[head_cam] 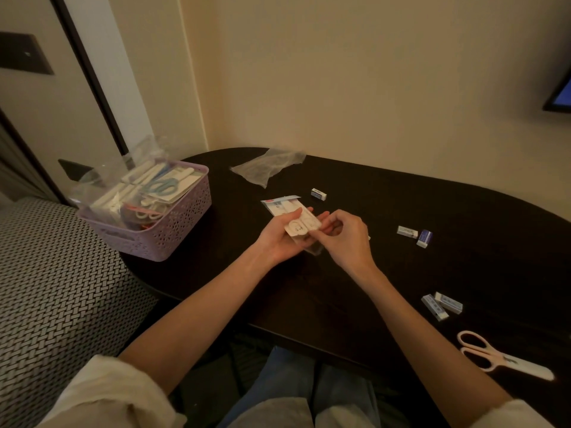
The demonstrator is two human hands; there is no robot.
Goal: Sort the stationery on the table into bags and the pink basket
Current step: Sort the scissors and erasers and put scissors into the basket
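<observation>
Nearest on the dark worktop (309, 288), at the right edge, lie pale pink scissors (502, 356), flat, their long axis running left to right with the loop handles to the left and the capped blades pointing right. A little farther on the right, two erasers (441, 305) lie side by side and touching, both angled near-right. Both forearms reach forward from rolled cream sleeves and meet over the middle of the worktop. The left hand (279, 236) is turned palm up, its fingers curled under a small white packaged item (301, 227) with the thumb laid on top; the packet's long axis slants from near-left to far-right. The right hand (346, 239) comes in from the right, knuckles up, its fingertips pinching the packet's right end. Right of the hands, two more erasers (415, 235) sit close together. Just beyond the hands lies a flat packet (279, 203), and beside it a single eraser (318, 194). On the far left stands the pink basket (173, 230), filled with bagged stationery. Farthest off lies a clear plastic bag (267, 166).
</observation>
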